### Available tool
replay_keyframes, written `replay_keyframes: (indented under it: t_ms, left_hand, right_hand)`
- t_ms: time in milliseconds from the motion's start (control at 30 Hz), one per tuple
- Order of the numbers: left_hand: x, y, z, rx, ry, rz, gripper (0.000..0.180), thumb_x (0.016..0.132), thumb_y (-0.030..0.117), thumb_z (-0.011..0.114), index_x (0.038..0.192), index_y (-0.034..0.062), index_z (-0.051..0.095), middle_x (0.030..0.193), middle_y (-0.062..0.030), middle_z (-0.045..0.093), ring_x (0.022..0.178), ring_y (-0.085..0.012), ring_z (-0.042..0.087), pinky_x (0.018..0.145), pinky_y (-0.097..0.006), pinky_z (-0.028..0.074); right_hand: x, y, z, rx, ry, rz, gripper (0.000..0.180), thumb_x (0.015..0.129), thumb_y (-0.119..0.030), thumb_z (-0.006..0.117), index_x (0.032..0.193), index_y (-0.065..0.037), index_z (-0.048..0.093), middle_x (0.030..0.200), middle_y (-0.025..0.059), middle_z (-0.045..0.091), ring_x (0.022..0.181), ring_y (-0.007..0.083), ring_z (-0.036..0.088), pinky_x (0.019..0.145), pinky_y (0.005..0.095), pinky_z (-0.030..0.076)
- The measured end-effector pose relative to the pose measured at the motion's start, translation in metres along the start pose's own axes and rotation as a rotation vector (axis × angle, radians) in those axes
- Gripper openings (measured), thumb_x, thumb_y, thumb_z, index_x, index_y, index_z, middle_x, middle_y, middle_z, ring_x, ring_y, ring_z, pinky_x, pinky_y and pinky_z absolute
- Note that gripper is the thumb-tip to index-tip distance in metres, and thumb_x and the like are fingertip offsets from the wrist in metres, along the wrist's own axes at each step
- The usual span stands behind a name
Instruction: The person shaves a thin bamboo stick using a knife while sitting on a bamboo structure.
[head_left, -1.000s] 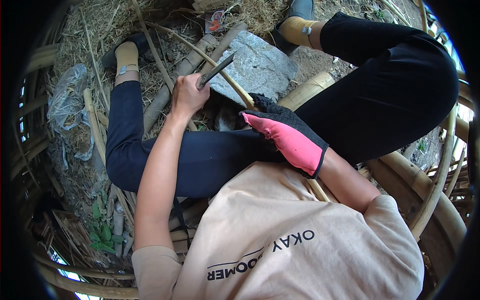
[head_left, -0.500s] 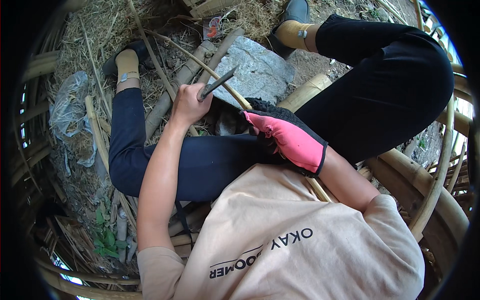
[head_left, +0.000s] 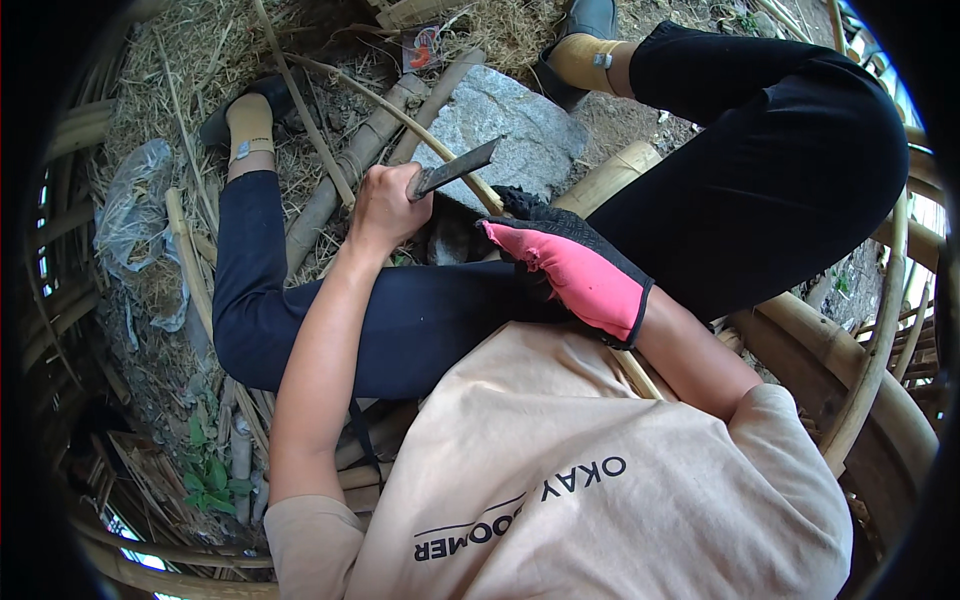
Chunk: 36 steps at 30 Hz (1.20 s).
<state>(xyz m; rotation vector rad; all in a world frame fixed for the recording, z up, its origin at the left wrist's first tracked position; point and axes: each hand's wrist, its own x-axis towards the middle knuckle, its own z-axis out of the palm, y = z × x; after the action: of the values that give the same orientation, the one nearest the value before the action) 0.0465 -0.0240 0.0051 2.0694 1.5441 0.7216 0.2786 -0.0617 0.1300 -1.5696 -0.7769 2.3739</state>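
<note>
My bare left hand [head_left: 385,205] grips the handle of a dark flat knife [head_left: 455,168], whose blade points up and to the right. My right hand [head_left: 575,270] wears a pink and black glove and is closed around a thin bamboo strip [head_left: 400,118] just right of the blade. The strip runs from the upper left, passes under the knife and the glove, and continues down toward my chest. Both hands are above my bent left leg in dark trousers [head_left: 400,320]. Whether the blade touches the strip is hidden by the hands.
A grey rock [head_left: 520,130] lies behind the hands. Thick bamboo poles [head_left: 345,180] and straw cover the ground. A crumpled plastic bag [head_left: 140,215] lies at left. Curved bamboo frame pieces [head_left: 880,400] rise at right. My shoes [head_left: 585,20] are near the top.
My left hand with the knife has shifted slightly down and to the right. The gloved right hand stays in place on the strip.
</note>
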Motion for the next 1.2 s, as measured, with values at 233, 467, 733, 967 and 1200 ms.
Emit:
replay_keyframes:
  t_ms: [233, 467, 733, 967, 1200]
  left_hand:
    - [0.003, -0.053, -0.017, 0.057, 0.012, -0.264, 0.025, 0.084, 0.014, 0.059, 0.067, -0.0035, 0.057, 0.059, -0.0233, 0.055, 0.059, -0.0418, 0.060, 0.055, -0.044, 0.045]
    - [0.000, -0.028, -0.022, 0.074, 0.015, -0.249, 0.025, 0.085, 0.014, 0.058, 0.066, -0.0026, 0.054, 0.059, -0.0237, 0.053, 0.062, -0.0430, 0.059, 0.055, -0.046, 0.044]
    - [-0.002, 0.015, -0.008, -0.007, 0.014, -0.032, 0.025, 0.083, 0.008, 0.058, 0.063, -0.0024, 0.048, 0.059, -0.0244, 0.049, 0.060, -0.0439, 0.057, 0.051, -0.044, 0.041]
    - [0.006, -0.011, -0.001, 0.077, 0.027, -0.123, 0.018, 0.080, 0.009, 0.057, 0.065, -0.0008, 0.054, 0.065, -0.0258, 0.056, 0.068, -0.0455, 0.059, 0.057, -0.049, 0.047]
    - [0.001, -0.068, -0.023, 0.066, 0.166, -0.255, 0.034, 0.088, 0.018, 0.061, 0.064, -0.0037, 0.054, 0.049, -0.0162, 0.046, 0.042, -0.0287, 0.048, 0.048, -0.040, 0.038]
  right_hand:
    - [0.013, 0.007, -0.010, -0.040, -0.135, 0.110, 0.059, 0.088, -0.063, 0.054, 0.118, -0.012, 0.061, 0.116, 0.0028, 0.051, 0.105, 0.0147, 0.042, 0.094, 0.0319, 0.031]
    - [0.003, -0.001, -0.003, 0.016, 0.000, 0.090, 0.034, 0.090, -0.057, 0.058, 0.085, -0.023, 0.058, 0.074, -0.0107, 0.041, 0.064, 0.0030, 0.035, 0.061, 0.0214, 0.028]
    - [0.005, 0.004, -0.014, -0.058, -0.134, 0.060, 0.049, 0.090, -0.061, 0.054, 0.107, -0.017, 0.065, 0.088, -0.0039, 0.042, 0.078, 0.0089, 0.036, 0.070, 0.0254, 0.030]
    - [0.004, -0.001, -0.006, -0.058, -0.014, 0.103, 0.043, 0.091, -0.058, 0.055, 0.104, -0.019, 0.066, 0.089, -0.0071, 0.046, 0.081, 0.0073, 0.041, 0.076, 0.0247, 0.032]
    - [0.005, 0.006, -0.004, 0.023, -0.086, 0.094, 0.029, 0.094, -0.050, 0.057, 0.097, -0.022, 0.065, 0.076, -0.0111, 0.043, 0.071, 0.0028, 0.036, 0.067, 0.0227, 0.029]
